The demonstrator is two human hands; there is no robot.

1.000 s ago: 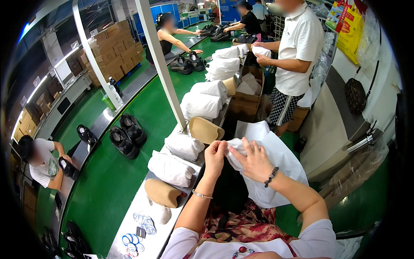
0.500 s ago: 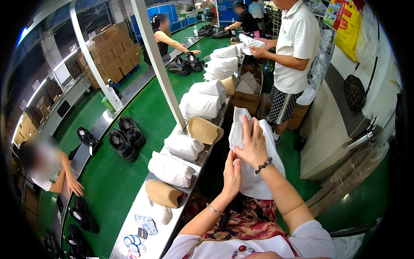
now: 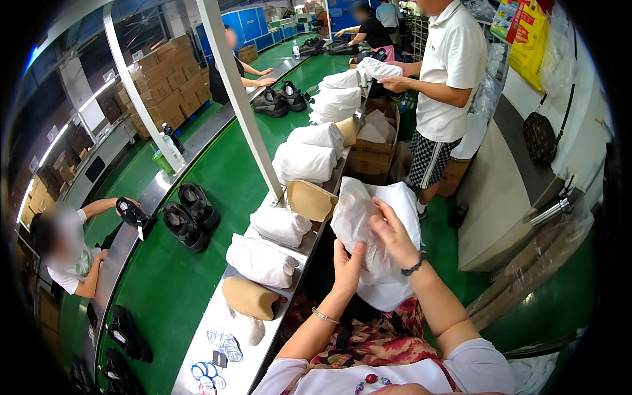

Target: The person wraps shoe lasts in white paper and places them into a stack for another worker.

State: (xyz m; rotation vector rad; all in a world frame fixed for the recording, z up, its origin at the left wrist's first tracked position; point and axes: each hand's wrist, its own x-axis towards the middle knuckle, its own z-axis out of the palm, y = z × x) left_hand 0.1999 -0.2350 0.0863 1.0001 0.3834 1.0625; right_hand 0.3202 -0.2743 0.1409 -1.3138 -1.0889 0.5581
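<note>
From the head view we look down on a long green conveyor belt point(image 3: 191, 276) that runs away from us through a factory hall, with a narrow metal worktop point(image 3: 227, 329) along its right edge and a white post point(image 3: 240, 99) rising from that edge. Stacks of brown cartons point(image 3: 161, 92) stand against the far left wall, and blue cabinets point(image 3: 250, 26) close the far end. On the belt lie pairs of black shoes point(image 3: 187, 214), with another pair point(image 3: 280, 100) farther up. Along the worktop we see white wrapped bundles point(image 3: 261, 260), a tan shoe form point(image 3: 250, 297) near us and a second tan form point(image 3: 309, 199) farther up. An open cardboard box point(image 3: 372, 155) stands beyond the worktop's end, holding white wrapping; what lies under it we cannot tell. Other people work along the line: one in a white shirt point(image 3: 451, 72) stands to the right, handling a white bundle, and one at the lower left holds a black shoe point(image 3: 131, 212). Our own hands meet over our lap around a white plastic bag point(image 3: 388, 257), held up just right of the worktop. Our left hand point(image 3: 347, 260) has its fingers closed on the bag's lower front, and our right hand point(image 3: 393, 234) grips the bag's upper part, fingers curled into the film.
</note>
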